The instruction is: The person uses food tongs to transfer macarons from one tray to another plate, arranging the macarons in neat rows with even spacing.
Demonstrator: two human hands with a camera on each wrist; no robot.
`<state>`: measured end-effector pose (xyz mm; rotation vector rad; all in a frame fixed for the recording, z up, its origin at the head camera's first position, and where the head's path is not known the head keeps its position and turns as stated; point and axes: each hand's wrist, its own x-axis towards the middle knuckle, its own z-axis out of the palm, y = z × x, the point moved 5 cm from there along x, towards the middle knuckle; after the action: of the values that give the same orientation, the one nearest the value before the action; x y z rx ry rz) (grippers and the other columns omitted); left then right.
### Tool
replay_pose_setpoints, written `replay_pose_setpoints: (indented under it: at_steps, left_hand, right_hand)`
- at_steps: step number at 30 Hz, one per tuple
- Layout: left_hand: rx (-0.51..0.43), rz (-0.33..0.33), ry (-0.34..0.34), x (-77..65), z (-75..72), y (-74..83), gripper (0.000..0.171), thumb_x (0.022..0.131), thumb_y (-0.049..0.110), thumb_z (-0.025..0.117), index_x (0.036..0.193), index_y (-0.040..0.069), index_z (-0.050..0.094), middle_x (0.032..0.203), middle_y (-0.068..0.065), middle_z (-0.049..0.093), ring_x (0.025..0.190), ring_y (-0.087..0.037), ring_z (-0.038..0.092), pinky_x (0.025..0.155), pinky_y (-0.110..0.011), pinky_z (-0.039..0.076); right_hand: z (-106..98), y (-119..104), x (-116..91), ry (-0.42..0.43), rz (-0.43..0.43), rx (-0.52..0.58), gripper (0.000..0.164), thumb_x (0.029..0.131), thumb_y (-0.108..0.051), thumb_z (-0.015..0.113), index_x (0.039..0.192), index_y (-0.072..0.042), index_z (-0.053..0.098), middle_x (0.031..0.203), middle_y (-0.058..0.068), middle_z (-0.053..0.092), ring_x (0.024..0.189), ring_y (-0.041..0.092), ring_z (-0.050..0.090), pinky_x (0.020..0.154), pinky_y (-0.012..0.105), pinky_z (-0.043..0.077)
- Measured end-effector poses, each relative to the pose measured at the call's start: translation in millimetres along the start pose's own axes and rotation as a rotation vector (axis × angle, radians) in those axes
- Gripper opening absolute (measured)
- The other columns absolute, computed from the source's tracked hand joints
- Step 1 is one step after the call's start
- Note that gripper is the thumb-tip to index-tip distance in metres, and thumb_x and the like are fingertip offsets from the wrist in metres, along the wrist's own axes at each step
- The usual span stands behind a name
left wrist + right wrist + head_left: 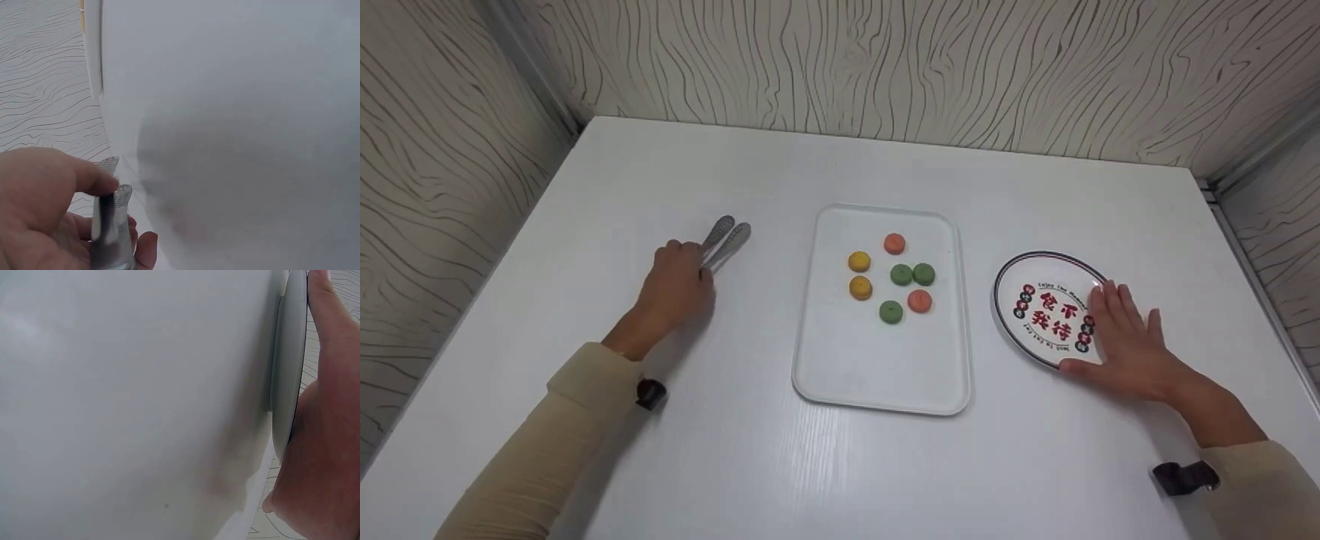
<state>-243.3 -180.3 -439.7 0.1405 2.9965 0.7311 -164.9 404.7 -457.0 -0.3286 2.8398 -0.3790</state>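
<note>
My left hand grips silver metal tongs near the left of the table; their two dimpled tips point away from me and stand a little apart. In the left wrist view, the thumb and fingers wrap about the tongs. On the right, my right hand lies with spread, straight fingers over the right rim of a white plate with a dark edge and red characters. The right wrist view shows the plate edge-on beside the hand.
Between the hands lies a white rectangular tray. On it sit small round macaron-like pieces: two yellow, two orange-pink and three green. Wood-grain panels stand behind the white table and at both sides.
</note>
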Motion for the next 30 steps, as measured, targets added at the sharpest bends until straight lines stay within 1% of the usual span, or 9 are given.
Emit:
replay_pose_setpoints:
  at_steps: [3, 6, 11, 18, 25, 30]
  left_hand:
    - [0.001, 0.012, 0.026, -0.2, -1.4, 0.5, 0.036, 0.101, 0.002, 0.047, 0.131, -0.019, 0.051, 0.116, -0.032, 0.054, 0.104, -0.040, 0.049, 0.087, -0.053, 0.049]
    - [-0.002, 0.024, 0.041, -1.0, -2.7, 2.0, 0.036, 0.103, 0.001, 0.047, 0.133, -0.018, 0.050, 0.119, -0.032, 0.055, 0.108, -0.042, 0.053, 0.091, -0.054, 0.049]
    - [-0.013, 0.040, 0.064, -0.6, -4.0, 4.3, 0.036, 0.105, 0.003, 0.048, 0.137, -0.014, 0.049, 0.116, -0.028, 0.060, 0.104, -0.038, 0.060, 0.092, -0.052, 0.051]
    - [-0.026, 0.080, 0.114, 1.6, -5.0, 7.8, 0.037, 0.106, 0.012, 0.056, 0.137, -0.008, 0.053, 0.109, -0.022, 0.061, 0.095, -0.032, 0.059, 0.083, -0.047, 0.052]
    - [-0.030, 0.099, 0.127, 2.4, -6.3, 12.9, 0.038, 0.105, 0.018, 0.059, 0.138, -0.001, 0.055, 0.114, -0.019, 0.062, 0.095, -0.028, 0.060, 0.080, -0.045, 0.053]
    - [-0.010, 0.143, 0.151, 3.6, -9.7, 22.1, 0.037, 0.103, 0.018, 0.062, 0.135, 0.000, 0.059, 0.112, -0.019, 0.065, 0.093, -0.030, 0.060, 0.078, -0.045, 0.052]
  right_hand:
    - [0, 0, 0, 0.007, -0.002, -0.002, 0.122, 0.091, -0.057, 0.068, 0.156, 0.010, -0.010, 0.162, 0.035, -0.015, 0.149, 0.048, -0.021, 0.108, 0.076, -0.014]
    - [0, 0, 0, 0.016, -0.005, -0.004, 0.122, 0.090, -0.057, 0.068, 0.156, 0.011, -0.009, 0.162, 0.036, -0.013, 0.149, 0.049, -0.020, 0.107, 0.077, -0.013]
    - [1, 1, 0, 0.026, -0.006, -0.012, 0.123, 0.090, -0.058, 0.069, 0.156, 0.010, -0.009, 0.161, 0.037, -0.012, 0.149, 0.049, -0.020, 0.107, 0.078, -0.011]
    - [1, 0, 1, 0.029, -0.002, -0.014, 0.124, 0.089, -0.058, 0.070, 0.157, 0.009, -0.009, 0.162, 0.037, -0.011, 0.149, 0.048, -0.019, 0.107, 0.079, -0.010]
    - [1, 0, 1, 0.021, -0.005, -0.007, 0.124, 0.089, -0.058, 0.069, 0.156, 0.010, -0.010, 0.161, 0.037, -0.013, 0.149, 0.048, -0.020, 0.108, 0.078, -0.011]
    - [2, 2, 1, 0.032, -0.021, 0.006, 0.124, 0.089, -0.056, 0.070, 0.154, 0.013, -0.010, 0.160, 0.039, -0.013, 0.149, 0.049, -0.020, 0.113, 0.071, -0.012]
